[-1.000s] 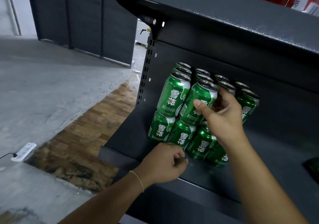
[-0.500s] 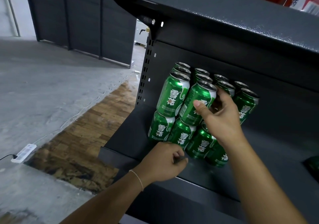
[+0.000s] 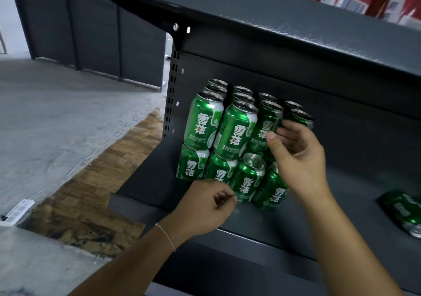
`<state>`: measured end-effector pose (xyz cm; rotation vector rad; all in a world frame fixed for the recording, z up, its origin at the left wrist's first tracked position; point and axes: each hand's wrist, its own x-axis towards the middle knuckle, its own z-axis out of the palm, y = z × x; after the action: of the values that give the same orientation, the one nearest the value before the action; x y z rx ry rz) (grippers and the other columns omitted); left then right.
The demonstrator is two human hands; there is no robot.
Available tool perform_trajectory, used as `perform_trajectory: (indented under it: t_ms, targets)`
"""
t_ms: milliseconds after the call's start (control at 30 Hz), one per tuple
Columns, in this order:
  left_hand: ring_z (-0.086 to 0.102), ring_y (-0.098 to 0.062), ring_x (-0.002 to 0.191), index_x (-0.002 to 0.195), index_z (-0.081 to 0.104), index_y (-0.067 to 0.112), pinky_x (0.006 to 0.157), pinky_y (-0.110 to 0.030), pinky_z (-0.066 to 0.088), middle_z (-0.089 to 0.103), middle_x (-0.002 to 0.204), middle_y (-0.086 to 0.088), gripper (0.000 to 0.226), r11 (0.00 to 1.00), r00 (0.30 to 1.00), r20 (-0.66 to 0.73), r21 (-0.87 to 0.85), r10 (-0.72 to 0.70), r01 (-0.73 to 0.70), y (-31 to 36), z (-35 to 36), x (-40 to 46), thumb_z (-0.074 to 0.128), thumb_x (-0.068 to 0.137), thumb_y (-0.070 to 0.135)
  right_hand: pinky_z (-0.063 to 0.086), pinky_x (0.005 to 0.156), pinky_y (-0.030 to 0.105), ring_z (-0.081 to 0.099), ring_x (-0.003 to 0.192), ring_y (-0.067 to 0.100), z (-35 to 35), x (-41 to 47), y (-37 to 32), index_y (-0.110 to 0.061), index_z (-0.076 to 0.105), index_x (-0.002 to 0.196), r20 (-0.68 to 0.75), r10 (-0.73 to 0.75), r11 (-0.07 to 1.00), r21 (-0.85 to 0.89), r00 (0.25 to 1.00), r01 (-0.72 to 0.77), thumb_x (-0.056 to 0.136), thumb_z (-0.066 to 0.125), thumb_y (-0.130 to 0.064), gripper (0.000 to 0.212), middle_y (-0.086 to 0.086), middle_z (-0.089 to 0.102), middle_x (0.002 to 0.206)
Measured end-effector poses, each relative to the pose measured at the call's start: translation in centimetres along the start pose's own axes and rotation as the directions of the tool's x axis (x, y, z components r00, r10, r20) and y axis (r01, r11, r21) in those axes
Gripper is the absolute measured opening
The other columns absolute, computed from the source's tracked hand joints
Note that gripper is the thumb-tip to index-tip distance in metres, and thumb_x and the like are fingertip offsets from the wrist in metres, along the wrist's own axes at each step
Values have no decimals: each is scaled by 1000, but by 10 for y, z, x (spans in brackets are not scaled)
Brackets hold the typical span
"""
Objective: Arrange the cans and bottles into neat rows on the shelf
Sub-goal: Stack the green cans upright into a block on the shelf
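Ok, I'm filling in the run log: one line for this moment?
left hand curled by bottom cans | right hand at stacked green cans | one can lying apart on shelf

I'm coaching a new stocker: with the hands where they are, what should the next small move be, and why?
Probably set the right hand around the third top-tier can and square it up: that hand hovers open beside it, and the can leans. The left hand rests curled by the bottom row.
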<state>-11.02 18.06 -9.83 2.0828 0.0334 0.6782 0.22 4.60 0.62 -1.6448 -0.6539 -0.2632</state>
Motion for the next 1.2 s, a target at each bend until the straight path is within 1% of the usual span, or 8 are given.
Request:
perform_trajectory:
  t_ms: [167,367,733,800,900,1000,1133,1200]
  targets:
    - [61,1,64,85,75,12,59,-10,44,68,73,11,8,994,996,11,-55,91,-90,39,29,12,69,86,18,49,72,9,62,78,-7,-46,1,15,-8,64,115,-36,-2,999,-33,999,1,88,71,-11,28,4,67,99]
    - [65,-3,70,87,75,15,63,-14,50,70,78,9,5,986,988,53,-91,147,-142,82,95,33,70,85,15,48,71,8,62,76,-6,-127,6,40,-8,66,112,-96,26,988,-146,995,-40,89,71,-10,24,4,68,96]
    - [64,-5,71,87,73,13,66,-20,53,71,78,5,7,994,957,271,-61,102,-89,131,235,81,68,87,17,48,71,7,62,81,7,-270,16,108,-13,63,106,-230,145,962,-196,962,-191,88,70,-6,21,4,67,92]
    - [63,-2,70,87,73,13,64,-17,51,70,76,7,7,996,953,291,-43,83,-74,133,255,88,67,87,17,51,76,14,62,82,9,-292,18,128,-14,63,106,-257,174,947,-219,951,-233,87,71,-8,22,3,66,93]
    - [60,2,65,86,73,15,61,-12,48,67,72,12,7,999,953,298,-14,54,-52,134,282,96,67,87,19,54,89,34,66,90,19,-324,20,156,-11,65,109,-304,220,884,-341,927,-321,85,72,-15,25,2,68,97]
    - [60,2,66,86,73,16,61,-10,47,67,74,12,8,998,949,310,13,47,-53,136,305,103,66,87,20,49,91,28,66,101,24,-350,22,180,-9,64,119,-335,243,767,-508,910,-392,85,71,-24,38,6,70,106]
    - [61,0,68,88,73,14,65,-11,48,70,80,8,9,998,951,308,42,34,-50,139,329,112,66,86,20,37,102,34,50,124,33,-366,25,202,-11,54,134,-336,265,608,-670,904,-427,83,71,-31,58,19,60,123]
    - [62,-3,69,87,73,15,67,-17,51,70,80,8,10,997,953,304,62,19,-40,139,339,118,66,86,22,33,103,34,46,126,35,-368,28,208,-11,50,138,-325,270,559,-713,906,-423,83,71,-31,62,20,55,129]
